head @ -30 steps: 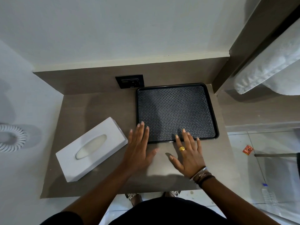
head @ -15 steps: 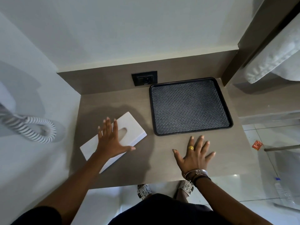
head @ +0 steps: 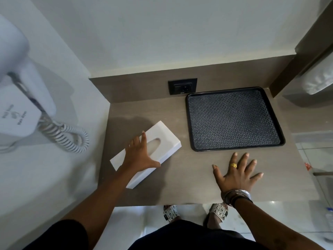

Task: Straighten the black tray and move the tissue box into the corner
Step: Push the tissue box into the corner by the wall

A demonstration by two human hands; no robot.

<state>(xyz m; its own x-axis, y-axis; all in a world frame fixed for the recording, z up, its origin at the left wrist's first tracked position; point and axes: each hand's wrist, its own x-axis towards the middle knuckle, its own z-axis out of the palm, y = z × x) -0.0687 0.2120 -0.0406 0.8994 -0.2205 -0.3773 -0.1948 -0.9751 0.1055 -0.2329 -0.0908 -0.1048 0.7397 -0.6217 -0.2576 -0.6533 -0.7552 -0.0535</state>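
Note:
The black tray [head: 234, 120] with a patterned mat lies at the back right of the brown counter [head: 189, 177], its edges about parallel to the back wall. The white tissue box [head: 162, 139] lies at a slant on the left part of the counter. My left hand [head: 140, 154] rests on top of the box, fingers over its far long edge and thumb at its near side, covering part of the slot. My right hand [head: 237, 172] lies flat on the counter with fingers spread, just in front of the tray and apart from it.
A black wall socket [head: 182, 86] sits in the back panel left of the tray. A white wall hair dryer [head: 16, 98] with a coiled cord [head: 66, 138] hangs on the left wall. A wooden partition [head: 288, 76] bounds the right. The back-left counter corner is bare.
My left hand left the tray's front edge and moved left onto the tissue box. My right hand drew back from the tray onto the counter. The view turned left.

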